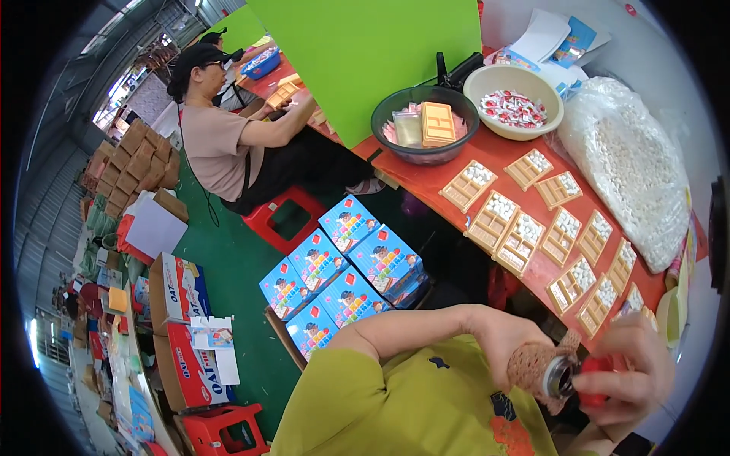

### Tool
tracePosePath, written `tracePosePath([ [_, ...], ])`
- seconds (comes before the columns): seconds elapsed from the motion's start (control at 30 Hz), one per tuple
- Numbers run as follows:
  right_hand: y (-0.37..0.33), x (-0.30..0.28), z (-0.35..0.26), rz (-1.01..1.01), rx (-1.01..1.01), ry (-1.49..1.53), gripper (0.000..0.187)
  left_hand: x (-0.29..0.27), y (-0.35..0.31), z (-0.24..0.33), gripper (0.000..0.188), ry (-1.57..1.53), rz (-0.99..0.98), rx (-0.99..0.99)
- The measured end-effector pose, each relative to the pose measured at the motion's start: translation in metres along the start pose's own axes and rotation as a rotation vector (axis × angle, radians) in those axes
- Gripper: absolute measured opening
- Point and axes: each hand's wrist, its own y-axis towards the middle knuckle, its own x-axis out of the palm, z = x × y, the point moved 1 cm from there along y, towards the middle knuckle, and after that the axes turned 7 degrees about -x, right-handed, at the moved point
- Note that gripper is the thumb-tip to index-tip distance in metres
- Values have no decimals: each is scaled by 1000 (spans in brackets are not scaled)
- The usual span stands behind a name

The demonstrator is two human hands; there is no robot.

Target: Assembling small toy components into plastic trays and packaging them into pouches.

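Note:
My left hand point(502, 338) is shut around a bottle in a brown knitted sleeve point(531, 366), held on its side in front of my chest with its dark metal-rimmed mouth point(560, 378) toward the right. My right hand point(635, 365) pinches a red cap point(595, 380) right at that mouth. I cannot tell whether the cap sits on the bottle. Both hands hover just below the near edge of the red table point(426, 171).
Several wooden compartment trays with white pieces point(517, 232) cover the table, beside a big clear bag of white pieces point(631, 159), a dark bowl point(424, 125) and a cream bowl point(514, 101). Blue printed boxes point(342, 273) sit stacked on the green floor. A seated co-worker point(228, 137) works behind a green board point(365, 53).

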Motion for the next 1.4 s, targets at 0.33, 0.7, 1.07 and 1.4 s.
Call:
tracePosePath([
  [0.33,-153,3,63,666,74,99,55,19,2,54,76,279,331,216],
  [0.7,-98,126,-39,799,820,822,66,18,-16,138,84,672,617,426],
  [1.07,-392,368,243,1174,1121,2039,34,19,-23,131,63,759,700,437],
  [1.4,-436,406,266,1401,1427,1700,38,27,-41,155,48,1014,838,574],
])
